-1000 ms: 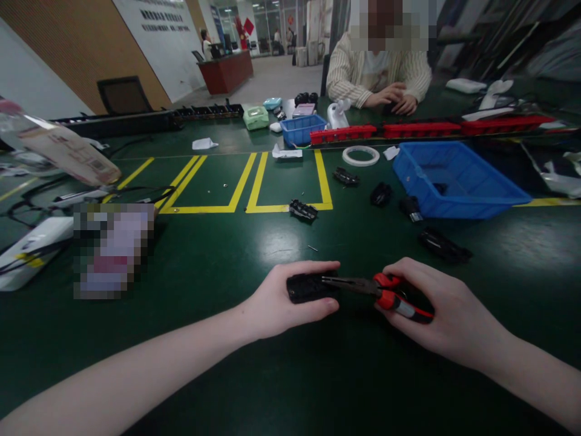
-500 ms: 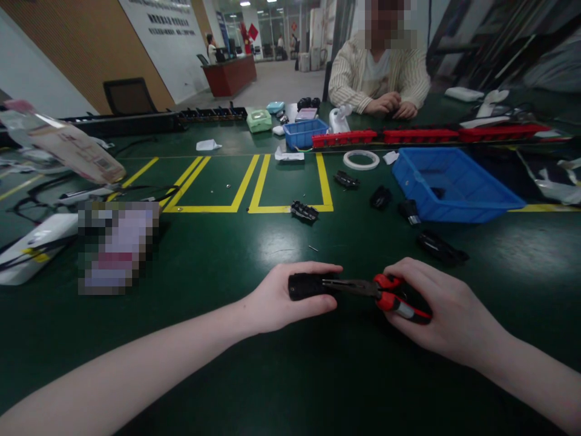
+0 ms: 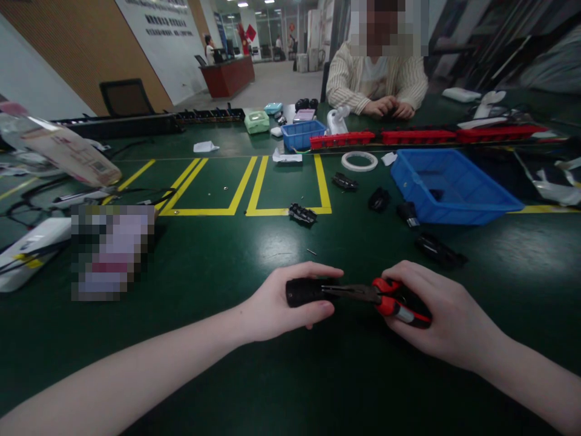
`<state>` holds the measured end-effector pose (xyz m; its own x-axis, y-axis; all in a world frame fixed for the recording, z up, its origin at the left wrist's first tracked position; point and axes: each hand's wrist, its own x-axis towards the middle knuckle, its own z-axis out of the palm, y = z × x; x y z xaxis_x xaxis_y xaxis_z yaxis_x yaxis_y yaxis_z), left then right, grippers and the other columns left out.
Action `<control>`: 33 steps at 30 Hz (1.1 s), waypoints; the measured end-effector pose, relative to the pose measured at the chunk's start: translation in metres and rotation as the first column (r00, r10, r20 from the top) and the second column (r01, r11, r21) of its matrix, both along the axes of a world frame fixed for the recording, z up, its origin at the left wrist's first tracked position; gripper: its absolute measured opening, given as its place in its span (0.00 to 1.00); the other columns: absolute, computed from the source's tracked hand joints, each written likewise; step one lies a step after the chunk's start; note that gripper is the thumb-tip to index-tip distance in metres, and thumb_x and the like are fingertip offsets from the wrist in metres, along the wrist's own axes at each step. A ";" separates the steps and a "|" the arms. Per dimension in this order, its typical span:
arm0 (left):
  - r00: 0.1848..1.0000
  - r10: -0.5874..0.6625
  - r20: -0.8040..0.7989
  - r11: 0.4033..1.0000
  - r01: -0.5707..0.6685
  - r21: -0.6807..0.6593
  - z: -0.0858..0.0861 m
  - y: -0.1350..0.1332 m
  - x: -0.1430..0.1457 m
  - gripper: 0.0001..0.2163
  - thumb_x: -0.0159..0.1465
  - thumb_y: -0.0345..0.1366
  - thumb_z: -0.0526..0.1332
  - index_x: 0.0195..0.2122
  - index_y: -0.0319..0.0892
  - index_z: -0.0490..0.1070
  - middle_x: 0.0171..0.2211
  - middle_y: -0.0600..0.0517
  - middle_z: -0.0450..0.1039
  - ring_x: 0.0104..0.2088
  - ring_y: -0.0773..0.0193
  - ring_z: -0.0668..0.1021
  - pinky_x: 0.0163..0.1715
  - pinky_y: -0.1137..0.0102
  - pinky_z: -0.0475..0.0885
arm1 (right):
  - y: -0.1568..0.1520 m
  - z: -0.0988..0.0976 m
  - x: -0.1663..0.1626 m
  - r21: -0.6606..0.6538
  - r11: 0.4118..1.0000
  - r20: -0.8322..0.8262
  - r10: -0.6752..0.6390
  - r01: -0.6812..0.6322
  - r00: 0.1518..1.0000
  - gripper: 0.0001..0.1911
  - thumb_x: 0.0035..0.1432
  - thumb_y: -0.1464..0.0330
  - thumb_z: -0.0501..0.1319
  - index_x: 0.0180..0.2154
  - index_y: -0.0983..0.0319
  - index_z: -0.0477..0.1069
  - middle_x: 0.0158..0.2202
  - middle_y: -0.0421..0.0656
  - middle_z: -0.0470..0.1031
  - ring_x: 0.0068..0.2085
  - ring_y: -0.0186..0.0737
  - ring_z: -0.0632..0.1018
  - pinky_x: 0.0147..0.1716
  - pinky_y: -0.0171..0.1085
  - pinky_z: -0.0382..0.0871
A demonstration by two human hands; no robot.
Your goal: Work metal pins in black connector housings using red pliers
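Note:
A short black cylindrical part [image 3: 302,293] lies in the grip of my left hand [image 3: 276,303], between thumb and fingers. My right hand [image 3: 442,309] is wrapped round the red and black handles of long-nose pliers [image 3: 384,297]. The jaws of the pliers point left and their tips reach the right part of the black cylinder; what they grip there is too small to make out. Beyond my hands, a thin metal pin [image 3: 311,252] lies on the green table [image 3: 218,375].
Several black parts lie ahead, one [image 3: 302,214] on the yellow tape and another [image 3: 439,249] beyond my right hand. A blue bin [image 3: 458,203], a tape roll [image 3: 359,161] and red rails [image 3: 420,137] are farther back. A person [image 3: 376,79] sits opposite. A phone [image 3: 115,251] lies left.
The view has shifted slightly. Both hands keep their grips, and the pliers stay against the black cylinder with hardly any movement.

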<state>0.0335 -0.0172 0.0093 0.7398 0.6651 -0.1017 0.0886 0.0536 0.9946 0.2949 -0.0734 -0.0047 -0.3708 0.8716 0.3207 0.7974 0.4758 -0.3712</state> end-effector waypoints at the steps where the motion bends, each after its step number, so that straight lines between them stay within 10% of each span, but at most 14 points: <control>1: 1.000 -0.002 0.018 0.999 0.002 -0.038 -0.001 0.000 0.000 0.23 0.60 0.34 0.64 0.57 0.42 0.64 0.35 0.50 0.72 0.26 0.70 0.75 0.26 0.73 0.74 | 0.000 0.000 0.000 0.006 1.000 -0.002 0.000 0.000 1.000 0.15 0.50 0.69 0.60 0.42 0.59 0.65 0.37 0.43 0.73 0.37 0.41 0.75 0.33 0.39 0.70; 33: 0.962 -0.240 0.132 0.922 0.268 -0.280 0.004 0.015 -0.007 0.15 0.67 0.39 0.58 0.53 0.40 0.68 0.43 0.47 0.70 0.37 0.67 0.76 0.39 0.71 0.73 | 0.000 -0.001 0.000 0.035 0.997 -0.015 0.074 -0.073 0.997 0.14 0.53 0.68 0.57 0.43 0.60 0.64 0.37 0.45 0.71 0.37 0.41 0.74 0.34 0.39 0.68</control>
<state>0.0264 -0.0019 0.0133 0.8955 0.4044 -0.1858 0.0458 0.3314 0.9424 0.2947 -0.0729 -0.0053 -0.4280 0.8305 0.3565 0.7539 0.5457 -0.3660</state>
